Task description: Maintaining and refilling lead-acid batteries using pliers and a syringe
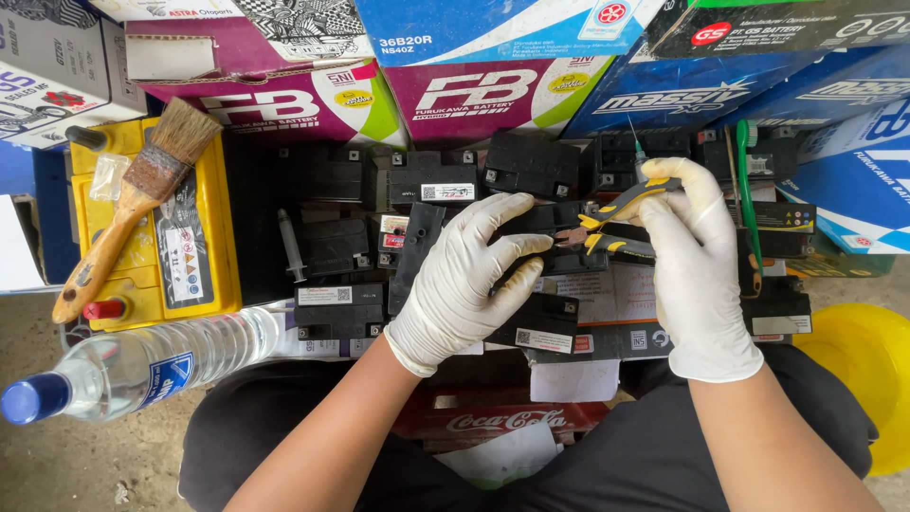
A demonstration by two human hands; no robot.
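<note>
Lap: dark trousers fill the near edge, with a red crate [512,417] between the knees, leaving little room to draw the elbows back.
Bottle: a clear plastic bottle [142,365] with a blue cap lies on its side by the left knee, close to the left forearm.
Left hand [464,280]: gloved in white, fingers curled over a small black battery [545,237], holding it down.
Right hand [697,265]: gloved, closed around the yellow-and-grey handles of pliers [611,223]; the nose meets the battery's top just beside the left fingertips.
Doing it well: as I judge it, keep the left fingertips clear of the nose, and squeeze slowly.
Room: black batteries [332,237] crowd both sides; a white syringe [291,246] lies left, a green-handled tool [746,180] just right.
Left edge: a yellow battery [194,246] carries a paintbrush [133,204].
Far edge: stacked cartons [474,57] wall off the back, so free room lies only upward.
</note>
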